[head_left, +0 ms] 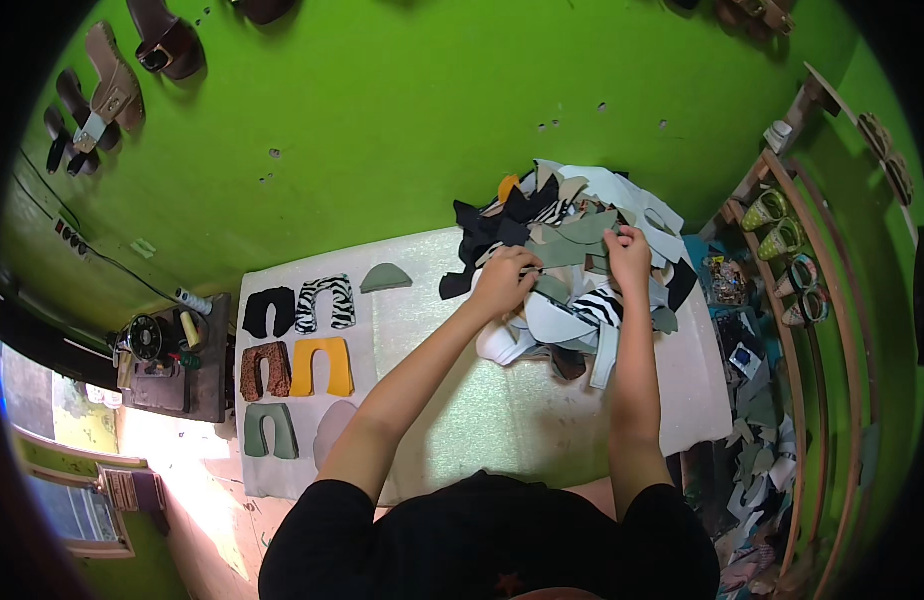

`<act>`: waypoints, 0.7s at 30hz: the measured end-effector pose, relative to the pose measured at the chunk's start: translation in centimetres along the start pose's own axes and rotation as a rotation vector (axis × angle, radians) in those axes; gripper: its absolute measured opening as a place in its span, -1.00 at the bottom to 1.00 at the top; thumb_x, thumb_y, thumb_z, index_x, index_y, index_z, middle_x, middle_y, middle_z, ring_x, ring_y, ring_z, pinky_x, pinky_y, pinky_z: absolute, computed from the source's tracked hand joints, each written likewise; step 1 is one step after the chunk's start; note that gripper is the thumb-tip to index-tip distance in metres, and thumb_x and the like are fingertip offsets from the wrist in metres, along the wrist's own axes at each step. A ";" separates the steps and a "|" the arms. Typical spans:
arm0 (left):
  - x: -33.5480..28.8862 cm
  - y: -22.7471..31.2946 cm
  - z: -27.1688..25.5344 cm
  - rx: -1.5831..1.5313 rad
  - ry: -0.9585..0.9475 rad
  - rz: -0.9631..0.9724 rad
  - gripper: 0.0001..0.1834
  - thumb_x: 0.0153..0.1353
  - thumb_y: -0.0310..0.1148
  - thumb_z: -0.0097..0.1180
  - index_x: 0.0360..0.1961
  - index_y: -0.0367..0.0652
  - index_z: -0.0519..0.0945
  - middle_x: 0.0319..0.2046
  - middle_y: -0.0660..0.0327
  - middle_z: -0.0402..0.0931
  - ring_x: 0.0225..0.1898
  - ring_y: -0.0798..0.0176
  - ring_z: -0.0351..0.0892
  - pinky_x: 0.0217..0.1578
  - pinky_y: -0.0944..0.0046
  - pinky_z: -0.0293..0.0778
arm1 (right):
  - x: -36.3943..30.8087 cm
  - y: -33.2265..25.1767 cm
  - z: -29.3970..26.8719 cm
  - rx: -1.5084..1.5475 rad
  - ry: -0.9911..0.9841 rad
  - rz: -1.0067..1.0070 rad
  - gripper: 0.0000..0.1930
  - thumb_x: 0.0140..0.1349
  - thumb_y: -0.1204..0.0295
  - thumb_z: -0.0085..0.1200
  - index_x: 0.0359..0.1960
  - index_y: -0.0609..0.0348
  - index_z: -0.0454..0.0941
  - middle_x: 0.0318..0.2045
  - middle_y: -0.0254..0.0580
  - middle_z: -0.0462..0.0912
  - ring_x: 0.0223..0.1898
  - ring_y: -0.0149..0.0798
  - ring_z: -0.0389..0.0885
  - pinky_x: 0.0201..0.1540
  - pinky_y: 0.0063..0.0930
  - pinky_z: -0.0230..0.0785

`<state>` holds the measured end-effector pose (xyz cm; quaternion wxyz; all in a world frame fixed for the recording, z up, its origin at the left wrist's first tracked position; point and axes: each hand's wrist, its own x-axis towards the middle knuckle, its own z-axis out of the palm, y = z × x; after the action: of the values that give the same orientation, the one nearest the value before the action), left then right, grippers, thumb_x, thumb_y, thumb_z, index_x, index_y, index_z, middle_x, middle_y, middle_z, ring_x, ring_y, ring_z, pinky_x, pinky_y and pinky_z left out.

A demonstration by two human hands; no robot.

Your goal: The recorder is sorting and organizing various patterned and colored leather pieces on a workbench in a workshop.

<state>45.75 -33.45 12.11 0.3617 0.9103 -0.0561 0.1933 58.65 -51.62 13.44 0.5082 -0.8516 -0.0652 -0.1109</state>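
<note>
A heap of cut material scraps (562,215) in black, green, white, beige and zebra print lies on the far right of the table. My right hand (629,258) is over its right side, fingers pinched on the edge of an olive-green scrap (577,238). My left hand (506,280) is at the heap's left side with its fingers curled in among the pieces; what they grip is hidden. To the left lie U-shaped pieces: black (269,312), zebra-print (325,303), leopard-print (266,370), yellow (322,366) and green (271,431). A green half-round piece (386,277) lies beyond them.
The pale-covered table (422,370) stands against a green wall. A sewing machine (157,345) is on a stand at the left. At right, a wooden rack (817,330) holds sandals (782,240), with more scraps (767,440) heaped below. Part of a pinkish piece (332,430) shows beside my left arm.
</note>
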 end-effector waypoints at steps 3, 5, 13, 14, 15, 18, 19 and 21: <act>1.4 0.1 2.5 0.011 0.061 0.077 -0.70 -0.08 -0.45 0.06 -0.23 -0.17 0.50 -0.19 0.03 0.42 -0.11 -0.03 0.35 -0.06 0.16 0.27 | 0.4 -0.8 0.3 -0.250 -0.041 -0.028 -0.63 -0.10 0.18 0.13 -0.37 0.24 0.52 -0.49 -0.06 0.57 -0.40 -0.04 0.53 -0.33 -0.29 0.35; 2.1 0.1 3.9 0.021 0.023 0.048 -0.58 -0.10 -0.44 0.09 -0.11 -0.15 0.42 -0.12 -0.02 0.37 -0.08 -0.07 0.33 -0.04 0.13 0.25 | 1.1 0.0 1.0 -0.279 -0.018 -0.060 -0.70 -0.10 0.22 0.14 -0.44 0.21 0.53 -0.54 -0.10 0.57 -0.44 -0.06 0.54 -0.36 -0.29 0.37; 3.7 1.3 5.1 0.266 0.073 -0.168 -0.42 -0.24 -0.34 0.25 -0.09 -0.06 0.38 -0.23 0.14 0.32 -0.16 0.05 0.27 -0.24 0.10 0.24 | 2.8 0.6 -1.5 -0.006 0.141 -0.063 -0.86 -0.09 0.41 0.08 -0.57 0.22 0.46 -0.63 -0.15 0.53 -0.56 -0.16 0.52 -0.46 -0.41 0.34; 3.7 1.3 5.0 0.261 0.053 -0.177 -0.54 -0.27 -0.35 0.26 -0.22 0.00 0.46 -0.23 0.22 0.34 -0.17 0.09 0.27 -0.26 0.12 0.21 | 3.3 1.5 -1.8 0.041 0.172 -0.027 -0.86 -0.09 0.41 0.08 -0.55 0.23 0.45 -0.64 -0.15 0.53 -0.57 -0.18 0.51 -0.46 -0.41 0.34; 3.6 1.2 4.9 0.261 0.052 -0.177 -0.54 -0.27 -0.35 0.26 -0.22 0.00 0.46 -0.23 0.22 0.34 -0.17 0.09 0.27 -0.26 0.12 0.21 | 3.7 1.9 -2.3 0.089 0.204 0.008 -0.86 -0.08 0.42 0.09 -0.53 0.24 0.45 -0.64 -0.14 0.53 -0.57 -0.20 0.51 -0.46 -0.41 0.34; 3.3 0.9 4.5 0.266 0.013 -0.125 -0.68 -0.28 -0.37 0.25 -0.38 0.02 0.53 -0.28 0.28 0.37 -0.19 0.10 0.28 -0.24 0.14 0.20 | 4.3 2.9 -3.4 0.197 0.165 0.013 -0.85 -0.06 0.45 0.06 -0.47 0.25 0.43 -0.60 -0.16 0.55 -0.54 -0.26 0.52 -0.41 -0.44 0.33; 3.1 0.7 4.3 0.221 0.027 -0.108 -0.74 -0.28 -0.40 0.23 -0.44 0.01 0.54 -0.31 0.31 0.40 -0.20 0.11 0.28 -0.24 0.14 0.19 | 4.4 2.9 -3.6 0.231 0.162 -0.011 -0.85 -0.04 0.45 0.05 -0.45 0.25 0.43 -0.58 -0.17 0.55 -0.52 -0.27 0.52 -0.39 -0.45 0.33; 2.8 0.6 3.7 0.174 0.037 -0.089 -0.79 -0.28 -0.44 0.21 -0.50 0.01 0.55 -0.34 0.33 0.43 -0.21 0.12 0.29 -0.23 0.15 0.19 | 4.3 2.9 -3.8 0.235 0.153 -0.003 -0.84 -0.03 0.46 0.03 -0.39 0.27 0.44 -0.55 -0.16 0.56 -0.48 -0.28 0.53 -0.37 -0.46 0.33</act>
<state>49.34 -36.36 11.15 0.2907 0.9360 0.0082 0.1981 63.01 -56.36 13.80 0.6077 -0.7751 -0.0399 -0.1680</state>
